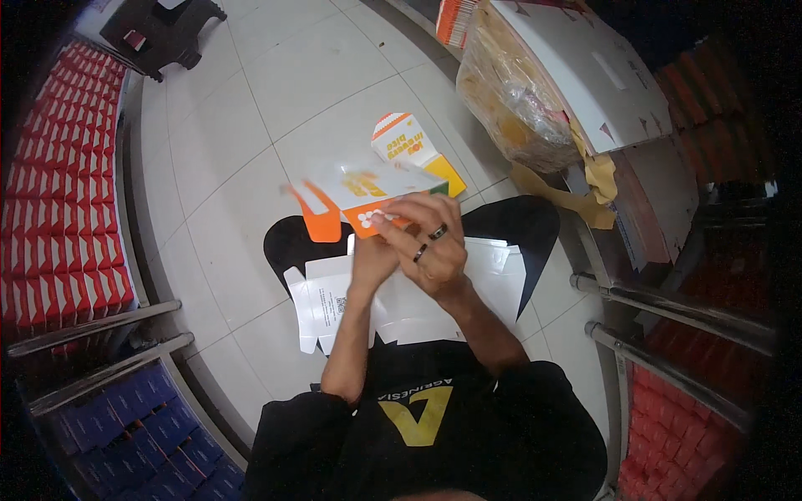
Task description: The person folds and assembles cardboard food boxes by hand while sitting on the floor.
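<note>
Above my lap, a white and orange folding carton [380, 185] is held up, tilted, its far part blurred. An orange end flap [317, 213] sticks out at its left. My right hand [433, 246], with two rings, has its fingers closed over the carton's near orange side. My left hand [373, 260] grips the carton from below; its fingers are mostly hidden behind the carton and the right hand. Under my forearms, unfolded white carton blanks [493, 280] lie across my legs.
Just beyond the held carton, another carton [405, 140] with white and yellow panels lies on the tiled floor [234, 167]. Racks of red boxes [71, 192] and blue boxes [138, 417] stand at left. Plastic-wrapped goods [522, 104], cardboard and metal rails [677, 317] line the right. A dark stool [167, 37] stands far left.
</note>
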`<action>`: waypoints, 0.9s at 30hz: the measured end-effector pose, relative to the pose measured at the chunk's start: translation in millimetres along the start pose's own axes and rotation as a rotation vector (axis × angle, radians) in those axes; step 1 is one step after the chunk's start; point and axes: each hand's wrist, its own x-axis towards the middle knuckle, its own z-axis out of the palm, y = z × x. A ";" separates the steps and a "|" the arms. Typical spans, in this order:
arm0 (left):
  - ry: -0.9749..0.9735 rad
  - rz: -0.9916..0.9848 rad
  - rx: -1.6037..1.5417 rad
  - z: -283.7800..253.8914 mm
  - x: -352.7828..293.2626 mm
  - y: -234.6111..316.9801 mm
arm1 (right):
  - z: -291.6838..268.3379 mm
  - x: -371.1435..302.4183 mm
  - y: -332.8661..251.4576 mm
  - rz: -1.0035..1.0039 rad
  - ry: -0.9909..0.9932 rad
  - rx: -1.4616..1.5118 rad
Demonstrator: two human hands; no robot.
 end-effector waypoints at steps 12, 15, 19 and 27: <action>0.051 -0.273 -0.886 -44.5 18.3 40.6 | -2.9 -9.1 18.1 -0.049 0.088 -0.137; 0.128 -0.210 -0.908 -34.6 14.5 28.4 | 1.1 -8.9 16.2 0.040 0.142 -0.090; 0.243 -0.071 -0.738 -20.7 9.2 30.2 | 3.9 -10.3 17.0 0.270 0.160 0.139; 0.405 0.141 -0.501 -1.7 6.8 31.3 | -0.4 0.2 8.2 0.467 0.154 0.345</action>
